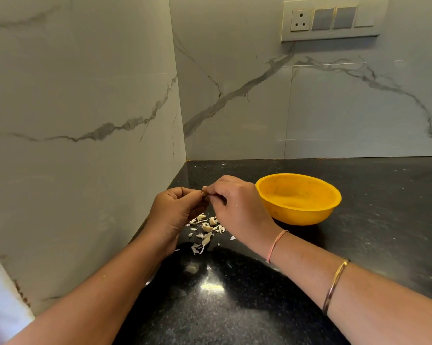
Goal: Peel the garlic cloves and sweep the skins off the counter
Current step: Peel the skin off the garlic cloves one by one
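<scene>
My left hand and my right hand meet above the black counter, fingertips together. Between them they pinch a small garlic clove, almost wholly hidden by the fingers. Under the hands lies a scatter of pale garlic skins, with a clove or two among them. A few more flakes lie nearer to me, around a curled skin.
A yellow plastic bowl stands just right of my right hand; nothing shows inside it. Marble walls close the corner to the left and behind. A switch panel sits high on the back wall. Tiny white specks dot the counter to the right.
</scene>
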The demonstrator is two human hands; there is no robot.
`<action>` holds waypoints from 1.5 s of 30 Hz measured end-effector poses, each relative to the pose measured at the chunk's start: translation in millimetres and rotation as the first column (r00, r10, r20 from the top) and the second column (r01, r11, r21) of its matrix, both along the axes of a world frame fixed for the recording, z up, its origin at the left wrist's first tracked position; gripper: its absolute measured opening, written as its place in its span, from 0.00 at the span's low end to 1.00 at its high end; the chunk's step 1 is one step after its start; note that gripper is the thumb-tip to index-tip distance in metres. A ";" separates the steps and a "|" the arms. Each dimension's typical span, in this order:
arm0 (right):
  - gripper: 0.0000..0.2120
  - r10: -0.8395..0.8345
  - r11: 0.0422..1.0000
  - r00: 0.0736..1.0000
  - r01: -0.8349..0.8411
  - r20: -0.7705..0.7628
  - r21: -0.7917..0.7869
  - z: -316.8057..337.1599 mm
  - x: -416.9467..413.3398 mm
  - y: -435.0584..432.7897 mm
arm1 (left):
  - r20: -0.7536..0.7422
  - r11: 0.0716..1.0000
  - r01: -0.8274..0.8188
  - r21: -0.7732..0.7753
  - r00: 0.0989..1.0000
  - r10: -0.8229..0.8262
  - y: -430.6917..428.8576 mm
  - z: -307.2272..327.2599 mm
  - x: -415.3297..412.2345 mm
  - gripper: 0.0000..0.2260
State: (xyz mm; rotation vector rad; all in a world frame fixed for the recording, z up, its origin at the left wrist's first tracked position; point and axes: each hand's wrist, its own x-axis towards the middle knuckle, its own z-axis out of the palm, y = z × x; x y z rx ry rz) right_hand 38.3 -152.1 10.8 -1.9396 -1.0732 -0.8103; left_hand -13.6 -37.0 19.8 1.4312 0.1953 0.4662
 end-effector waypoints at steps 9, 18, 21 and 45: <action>0.05 0.064 0.993 0.983 -0.045 -0.174 0.110 -1.0 0.8 0.7 | -0.026 1.000 -0.007 0.018 1.000 0.007 1.5 -1.7 4.5 0.05; 0.04 0.208 0.955 0.925 -0.123 -0.318 0.268 3.4 -1.2 -1.4 | -0.003 0.982 -0.120 0.145 0.993 0.122 8.2 -3.7 6.7 0.05; 0.07 0.211 0.957 0.909 -0.117 -0.359 0.266 1.6 2.3 -1.4 | 0.050 0.985 -0.079 0.155 0.996 0.072 5.8 0.2 3.1 0.07; 0.07 0.024 1.000 0.999 -0.023 -0.049 0.016 -0.4 11.0 -7.4 | -0.009 0.986 0.042 0.164 0.999 -0.041 5.8 4.2 -0.8 0.04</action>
